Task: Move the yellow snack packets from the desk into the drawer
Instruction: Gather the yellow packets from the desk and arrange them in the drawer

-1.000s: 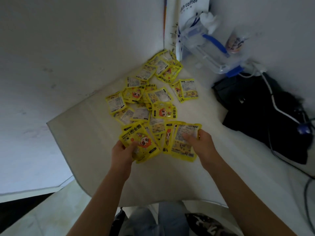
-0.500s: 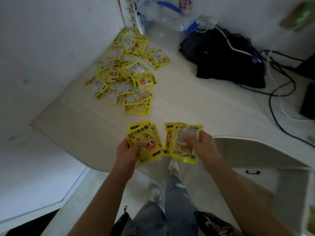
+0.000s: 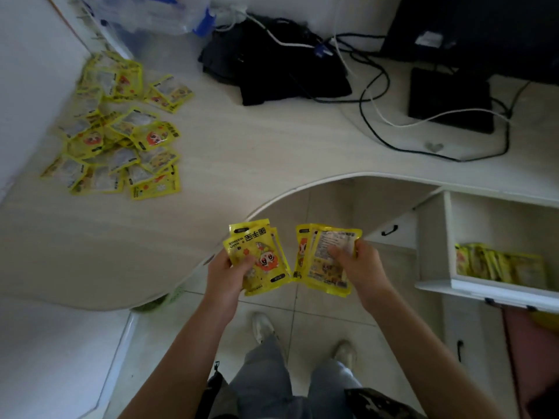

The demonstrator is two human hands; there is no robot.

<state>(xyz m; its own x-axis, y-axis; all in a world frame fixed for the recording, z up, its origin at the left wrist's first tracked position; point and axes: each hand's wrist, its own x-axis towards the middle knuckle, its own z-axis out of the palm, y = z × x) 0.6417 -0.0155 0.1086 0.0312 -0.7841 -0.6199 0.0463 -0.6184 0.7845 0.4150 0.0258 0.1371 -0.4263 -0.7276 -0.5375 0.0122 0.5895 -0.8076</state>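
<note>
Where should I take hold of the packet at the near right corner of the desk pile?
Grip that packet by its near edge, coming from the desk's front. It lies flat, its far side tucked among the yellow snack packets, while the near edge borders bare desk, so fingers could slide under. Both hands, left hand and right hand, already hold packets.

A folded black cloth bag point(image 3: 272, 65) lies at the back of the pale wooden surface, and a clear plastic box with a blue clip point(image 3: 157, 13) stands to its left. Black and white cables point(image 3: 375, 95) run from the bag across to a flat black box point(image 3: 450, 99). Below, two white shoes point(image 3: 263, 326) stand on the light floor tiles point(image 3: 317, 306).
</note>
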